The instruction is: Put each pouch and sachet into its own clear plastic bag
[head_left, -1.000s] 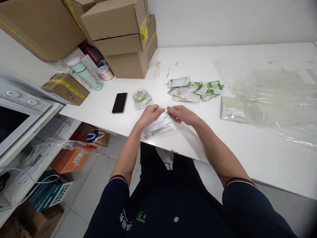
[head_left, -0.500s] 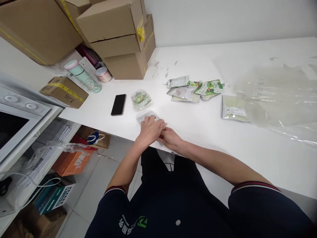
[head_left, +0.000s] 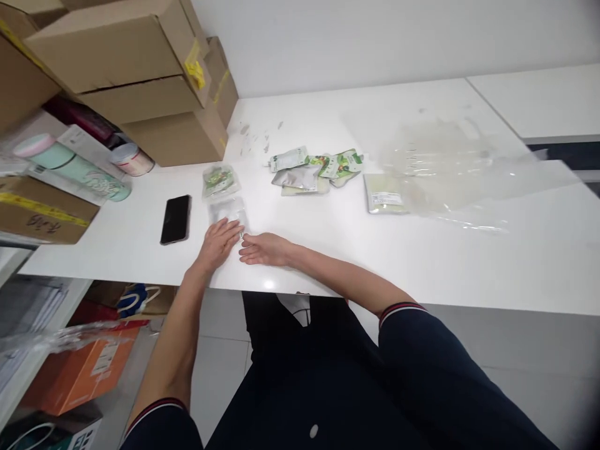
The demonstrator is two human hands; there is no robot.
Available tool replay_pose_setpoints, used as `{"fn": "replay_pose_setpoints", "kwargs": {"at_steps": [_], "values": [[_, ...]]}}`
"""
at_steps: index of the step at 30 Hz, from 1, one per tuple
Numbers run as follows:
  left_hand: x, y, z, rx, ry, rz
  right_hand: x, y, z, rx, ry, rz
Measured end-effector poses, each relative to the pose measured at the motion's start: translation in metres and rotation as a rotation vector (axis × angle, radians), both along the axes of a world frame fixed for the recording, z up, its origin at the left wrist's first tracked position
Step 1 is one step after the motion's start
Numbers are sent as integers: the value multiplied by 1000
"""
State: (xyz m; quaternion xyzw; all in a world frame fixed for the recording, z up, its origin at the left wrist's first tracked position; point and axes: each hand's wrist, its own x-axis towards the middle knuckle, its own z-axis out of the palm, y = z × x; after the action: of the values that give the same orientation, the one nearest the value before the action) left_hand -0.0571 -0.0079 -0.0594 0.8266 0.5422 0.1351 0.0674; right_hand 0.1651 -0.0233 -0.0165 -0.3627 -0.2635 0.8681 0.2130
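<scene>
My left hand [head_left: 221,242] rests with flat, stretched fingers on the near part of a small clear plastic bag [head_left: 228,209], which lies on the white table. Just right of it, my right hand [head_left: 266,250] is on its side, fingers extended and apart, the fingertips close to the bag's near corner. Whether the right thumb touches the bag I cannot tell. Directly beyond the bag sits another clear bag with a green printed pouch [head_left: 219,181] inside. A black phone [head_left: 175,219] lies left of my left hand.
Several green-and-silver spout pouches [head_left: 300,178] are piled further back. To their right lie a pale green packet [head_left: 382,194] and large clear plastic sheeting [head_left: 445,169]. Cardboard boxes [head_left: 169,131], a mint bottle [head_left: 77,169] and a tin [head_left: 132,160] stand at the left.
My hands have drawn apart, the left fingers flattening on the bag and the right fingers straightening. More of the bag shows. The view has swung right, so the table's things appear further left.
</scene>
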Motion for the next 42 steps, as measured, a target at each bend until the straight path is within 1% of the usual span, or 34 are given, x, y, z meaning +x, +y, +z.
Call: {"fn": "replay_pose_setpoints", "kwargs": {"at_steps": [1, 3, 4, 5, 6, 8, 9, 10, 12, 13, 15, 17, 19, 22, 24, 25, 27, 28, 29, 30, 31, 33, 34, 35, 36, 37, 38, 40, 41, 42], "values": [[-3, 3, -1, 8, 15, -20, 20, -2, 3, 73, -1, 62], [-7, 7, -1, 19, 54, -58, 68, -6, 10, 252, -25, 140], [-8, 9, -1, 30, 76, -72, 95, -5, 13, 351, -100, 135], [-8, 9, 1, 48, 98, -83, 124, -3, 15, 461, -234, 60], [-8, 9, 2, 75, 116, -91, 155, 0, 16, 588, -415, -58], [-4, 6, 7, 154, 126, -100, 216, 13, 16, 832, -889, -328], [0, 4, 9, 199, 118, -104, 245, 22, 15, 920, -1135, -452], [5, 2, 11, 243, 100, -107, 273, 30, 14, 975, -1364, -528], [19, -4, 15, 327, 40, -104, 316, 48, 10, 991, -1713, -549], [28, -8, 17, 368, 2, -95, 330, 57, 8, 995, -1830, -521], [50, -15, 18, 441, -75, -78, 345, 72, 2, 1028, -1976, -426], [74, -24, 17, 485, -127, -96, 346, 86, -7, 1088, -2042, -342], [96, -33, 14, 490, -138, -156, 339, 101, -15, 1081, -2080, -295], [114, -43, 6, 468, -129, -218, 331, 121, -22, 901, -2101, -194], [114, -48, 2, 457, -152, -199, 332, 129, -20, 793, -2076, -144], [112, -49, 1, 453, -173, -178, 334, 129, -16, 759, -2067, -139], [108, -52, -2, 442, -224, -143, 338, 122, -3, 753, -2062, -206], [107, -53, -2, 434, -255, -133, 339, 115, 6, 784, -2061, -289], [107, -55, -2, 422, -293, -124, 339, 105, 16, 843, -2045, -407], [110, -56, -1, 405, -340, -113, 337, 94, 26, 936, -1998, -548], [115, -57, 0, 382, -397, -97, 333, 82, 36, 1048, -1914, -710], [130, -57, 4, 306, -548, -29, 317, 62, 52, 1268, -1629, -996], [140, -57, 7, 243, -646, 20, 307, 54, 57, 1338, -1444, -1099], [150, -55, 10, 156, -753, 69, 294, 48, 60, 1369, -1247, -1166], [160, -53, 14, 49, -865, 114, 280, 43, 61, 1355, -1057, -1202], [169, -50, 18, -74, -973, 150, 266, 40, 61, 1308, -885, -1208], [176, -47, 22, -201, -1072, 173, 252, 37, 59, 1247, -735, -1184], [186, -41, 29, -414, -1229, 175, 224, 32, 54, 1123, -500, -1119], [188, -39, 32, -477, -1287, 159, 212, 29, 51, 1067, -409, -1084], [188, -37, 33, -505, -1335, 137, 201, 26, 47, 1012, -328, -1044]]}}
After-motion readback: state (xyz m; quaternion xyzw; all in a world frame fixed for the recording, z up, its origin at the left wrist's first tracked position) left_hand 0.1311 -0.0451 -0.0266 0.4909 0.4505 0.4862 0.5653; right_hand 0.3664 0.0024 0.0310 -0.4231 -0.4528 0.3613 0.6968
